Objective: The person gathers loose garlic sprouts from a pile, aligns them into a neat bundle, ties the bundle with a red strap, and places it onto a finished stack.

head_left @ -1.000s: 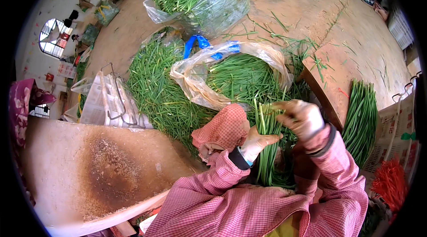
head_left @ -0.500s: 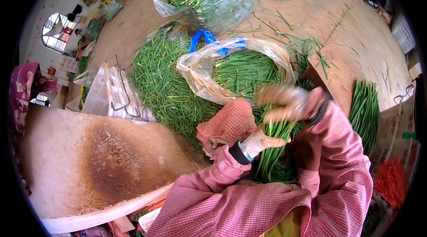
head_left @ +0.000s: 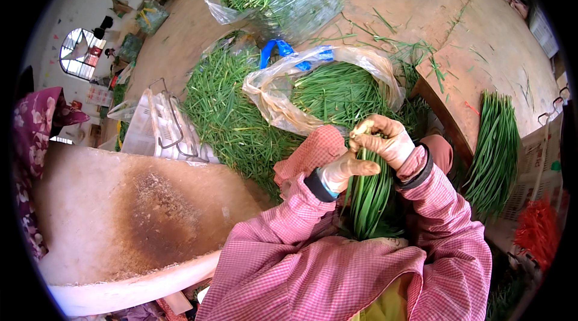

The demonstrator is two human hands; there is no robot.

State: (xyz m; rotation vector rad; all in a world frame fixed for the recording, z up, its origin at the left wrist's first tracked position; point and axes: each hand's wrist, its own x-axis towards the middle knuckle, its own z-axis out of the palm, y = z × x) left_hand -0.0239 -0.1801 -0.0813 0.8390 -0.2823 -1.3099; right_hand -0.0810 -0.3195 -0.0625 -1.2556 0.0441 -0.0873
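Note:
My left hand [head_left: 344, 173], in a pale, stained glove, is closed around a bunch of green chives [head_left: 368, 209] in front of my lap. The long leaves hang down from it. At the top of the bunch my right hand [head_left: 390, 141], also gloved, pinches the pale stem ends with bent fingers and thumb. Just beyond, an open plastic bag [head_left: 272, 107] holds more loose chives [head_left: 337, 95]. A wide heap of loose chives [head_left: 226, 104] lies to its left, on the floor.
A tied bunch of chives [head_left: 494, 140] rests on the brown board [head_left: 448, 95] at right, with red ties [head_left: 536, 233] nearer. At left are a stained pale tabletop [head_left: 84, 200] and a white crate [head_left: 144, 125]. Farther off stands a full clear bag [head_left: 313, 2]. A person's floral sleeve [head_left: 36, 122] shows at far left.
My right hand, blurred by motion above the bunch before, has come down and now pinches the stem ends. My left hand still grips the chives, slightly lower in view.

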